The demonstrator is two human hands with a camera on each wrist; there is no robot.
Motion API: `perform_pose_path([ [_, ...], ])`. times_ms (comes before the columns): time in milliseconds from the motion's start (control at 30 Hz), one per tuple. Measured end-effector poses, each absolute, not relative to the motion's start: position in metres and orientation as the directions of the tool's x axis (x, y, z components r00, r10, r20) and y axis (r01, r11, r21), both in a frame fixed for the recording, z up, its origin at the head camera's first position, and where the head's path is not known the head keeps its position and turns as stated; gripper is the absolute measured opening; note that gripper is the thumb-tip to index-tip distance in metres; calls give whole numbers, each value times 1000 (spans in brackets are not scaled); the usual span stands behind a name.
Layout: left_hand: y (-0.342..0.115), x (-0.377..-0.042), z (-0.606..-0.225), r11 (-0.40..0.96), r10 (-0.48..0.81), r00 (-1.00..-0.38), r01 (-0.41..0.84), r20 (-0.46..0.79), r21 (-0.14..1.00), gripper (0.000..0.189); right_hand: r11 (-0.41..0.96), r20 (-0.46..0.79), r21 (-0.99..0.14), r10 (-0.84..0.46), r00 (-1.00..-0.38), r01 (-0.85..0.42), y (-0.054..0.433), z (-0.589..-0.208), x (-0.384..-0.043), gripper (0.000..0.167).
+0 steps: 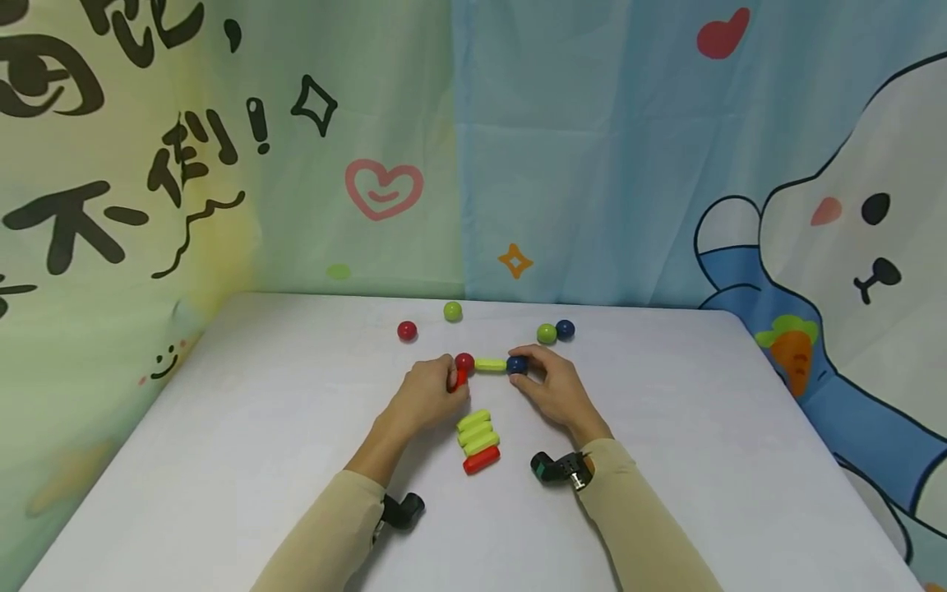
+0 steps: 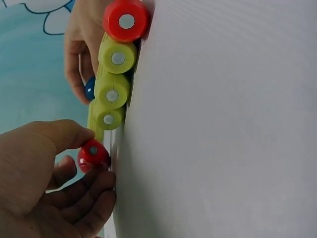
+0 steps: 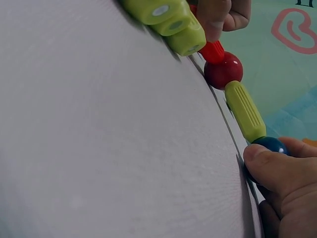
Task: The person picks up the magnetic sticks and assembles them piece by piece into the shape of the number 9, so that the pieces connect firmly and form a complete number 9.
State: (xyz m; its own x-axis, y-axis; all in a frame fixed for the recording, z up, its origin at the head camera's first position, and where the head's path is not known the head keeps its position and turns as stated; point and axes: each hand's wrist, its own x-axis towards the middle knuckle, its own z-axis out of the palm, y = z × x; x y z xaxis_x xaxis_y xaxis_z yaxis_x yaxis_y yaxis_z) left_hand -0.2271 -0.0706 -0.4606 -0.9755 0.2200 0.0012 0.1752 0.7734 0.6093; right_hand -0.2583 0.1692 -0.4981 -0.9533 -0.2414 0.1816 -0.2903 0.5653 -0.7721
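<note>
My left hand [image 1: 429,393] pinches a short red magnetic rod [image 3: 213,51] between thumb and fingers. One end of that rod meets a red ball [image 1: 464,363]. From the ball a yellow-green rod [image 3: 246,111] runs rightward to a dark blue ball [image 1: 517,364], and the pieces form a joined chain on the table. Thumb and fingers of my right hand [image 1: 553,388] grip the blue ball. In the left wrist view the red rod shows end-on, with a metal disc in its tip, and the rods lying nearer hide much of the chain.
On the white table [image 1: 296,427], nearer the body, lie several yellow-green rods [image 1: 477,432] in a row with another red rod [image 1: 482,460]. Toward the back sit a red ball [image 1: 407,330], a green ball [image 1: 453,311], and a green ball [image 1: 547,333] beside a blue ball [image 1: 565,330].
</note>
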Motion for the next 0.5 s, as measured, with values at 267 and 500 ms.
perform_pose_path([
  [267, -69, -231, -461, 778, 217, -976, 162, -18, 607, 20, 578, 176, -765, -236, -956, -284, 167, -497, -260, 39],
  [500, -68, -232, -460, 769, 215, -976, 145, -37, 622, 26, 592, 185, -748, -248, -951, -301, 167, -496, -263, 38],
])
